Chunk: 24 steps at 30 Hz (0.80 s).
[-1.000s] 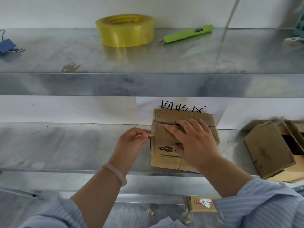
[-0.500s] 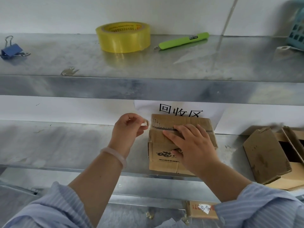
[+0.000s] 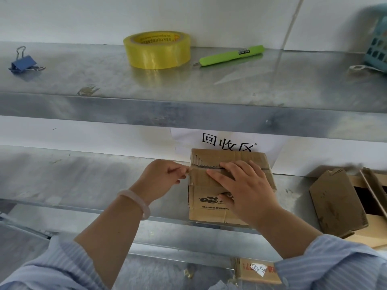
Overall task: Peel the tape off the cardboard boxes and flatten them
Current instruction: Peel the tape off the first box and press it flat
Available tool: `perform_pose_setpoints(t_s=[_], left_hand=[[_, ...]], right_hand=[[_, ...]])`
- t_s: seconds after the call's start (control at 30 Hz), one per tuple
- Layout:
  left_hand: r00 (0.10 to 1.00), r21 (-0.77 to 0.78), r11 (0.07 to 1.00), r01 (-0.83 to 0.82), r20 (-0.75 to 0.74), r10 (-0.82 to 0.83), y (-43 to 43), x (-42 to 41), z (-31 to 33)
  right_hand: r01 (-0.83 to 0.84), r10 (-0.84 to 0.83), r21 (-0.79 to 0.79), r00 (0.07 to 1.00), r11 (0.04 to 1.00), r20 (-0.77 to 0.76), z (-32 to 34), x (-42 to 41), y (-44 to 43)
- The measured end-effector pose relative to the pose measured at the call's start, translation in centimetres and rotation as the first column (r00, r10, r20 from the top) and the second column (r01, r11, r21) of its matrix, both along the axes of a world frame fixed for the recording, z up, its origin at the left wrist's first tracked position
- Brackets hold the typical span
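Observation:
A small closed cardboard box with a black printed logo stands at the front edge of the lower metal shelf. My right hand lies flat over its top and front, fingers straight, thumb against the printed side. My left hand is at the box's upper left corner and pinches the end of the clear tape that runs along the top seam. Part of the seam is hidden under my right fingers.
An opened cardboard box lies on the same shelf at the right. The upper shelf carries a yellow tape roll, a green utility knife, a blue binder clip and a blue basket. More cardboard sits below.
My left hand rose from the box's left side up to its top corner, then closed in against that corner, still pinching the tape end. My right hand stayed pressed on the box.

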<state>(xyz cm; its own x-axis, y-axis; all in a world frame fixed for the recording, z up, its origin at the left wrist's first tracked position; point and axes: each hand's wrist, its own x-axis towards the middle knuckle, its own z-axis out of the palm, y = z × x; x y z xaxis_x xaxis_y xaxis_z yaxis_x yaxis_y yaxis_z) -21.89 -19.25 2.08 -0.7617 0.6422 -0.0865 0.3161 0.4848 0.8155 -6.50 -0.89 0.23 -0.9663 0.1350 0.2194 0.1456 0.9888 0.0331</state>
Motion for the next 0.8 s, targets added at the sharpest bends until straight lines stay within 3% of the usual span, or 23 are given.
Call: perform_pose_setpoints(t_s=[0.13, 0.27, 0.33, 0.4, 0.47, 0.57, 0.67, 0.8], left_hand=[[0.937, 0.135, 0.978, -0.159, 0.333, 0.106, 0.2, 0.8, 0.0], [0.934, 0.123, 0.982, -0.141, 0.345, 0.091, 0.1, 0.8, 0.1], [0.973, 0.091, 0.992, -0.085, 0.222, 0.063, 0.2, 0.6, 0.3], [0.998, -0.039, 0.999, -0.029, -0.061, 0.027, 0.2, 0.3, 0.5], [0.930, -0.165, 0.986, -0.008, -0.363, -0.053, 0.5, 0.4, 0.9], [0.844, -0.171, 0.985, -0.028, -0.531, -0.068, 1.0, 0.5, 0.4], [0.891, -0.034, 0.986, -0.162, -0.434, 0.131, 1.5, 1.1, -0.8], [0.920, 0.135, 0.917, -0.376, -0.060, 0.387, 2.3, 1.9, -1.5]], right_hand=[[-0.022, 0.022, -0.018, 1.000, 1.000, 0.000, 0.0, 0.1, 0.2], [-0.047, 0.048, -0.025, 0.998, 0.999, 0.033, 0.1, 0.0, 0.4], [-0.067, 0.068, -0.022, 0.996, 0.997, 0.050, 0.1, -0.1, 0.4], [-0.075, 0.076, -0.019, 0.995, 0.997, 0.070, 0.1, -0.2, 0.4], [-0.064, 0.066, -0.028, 0.995, 0.998, 0.081, 0.2, -0.3, 0.4], [-0.038, 0.043, -0.056, 0.995, 0.998, 0.088, 0.2, -0.4, 0.3], [-0.035, 0.045, -0.104, 0.995, 0.994, 0.094, 0.4, -0.5, 0.3], [-0.030, 0.044, -0.135, 0.994, 0.990, 0.105, 0.6, -0.7, 0.3]])
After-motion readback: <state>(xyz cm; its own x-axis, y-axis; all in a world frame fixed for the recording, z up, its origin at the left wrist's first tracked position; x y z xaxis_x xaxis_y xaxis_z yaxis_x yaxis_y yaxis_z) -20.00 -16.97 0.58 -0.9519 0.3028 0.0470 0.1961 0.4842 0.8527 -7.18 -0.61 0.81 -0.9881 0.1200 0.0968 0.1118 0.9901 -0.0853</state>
